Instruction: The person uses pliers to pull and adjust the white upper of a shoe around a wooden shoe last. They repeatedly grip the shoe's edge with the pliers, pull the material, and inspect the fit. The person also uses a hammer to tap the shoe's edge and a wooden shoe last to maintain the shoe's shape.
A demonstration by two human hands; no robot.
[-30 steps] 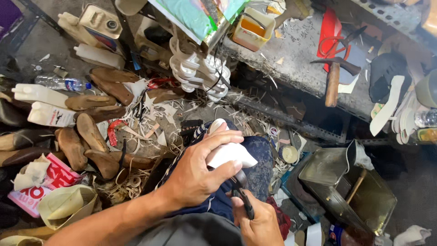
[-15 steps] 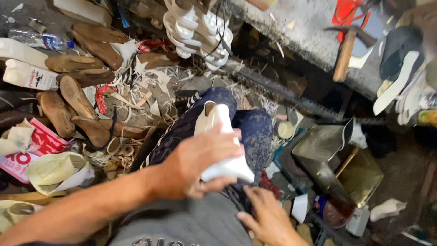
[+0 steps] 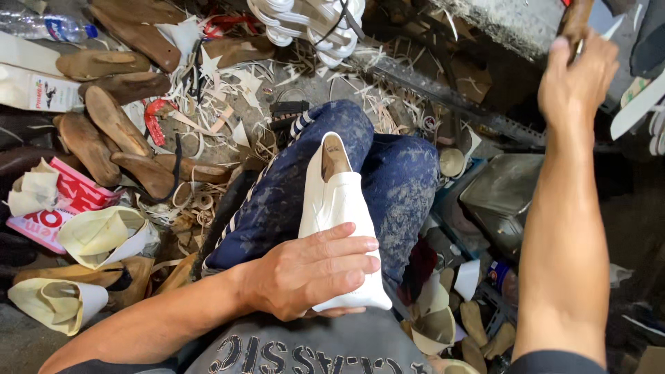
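Fingers of the left hand (image 3: 312,277) are wrapped over a white shoe upper (image 3: 337,208), which is clamped against the lap on blue trousers (image 3: 395,180), its open top pointing away from the grip. Up and to the right of that grip, the right hand (image 3: 576,79) is closed round a wooden hammer handle (image 3: 575,21).

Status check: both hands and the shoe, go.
Left hand clamped over white shoe upper, resting on lap. Right hand up at bench edge, gripping wooden handle; tool head out of frame. Nothing between hands and shoe.
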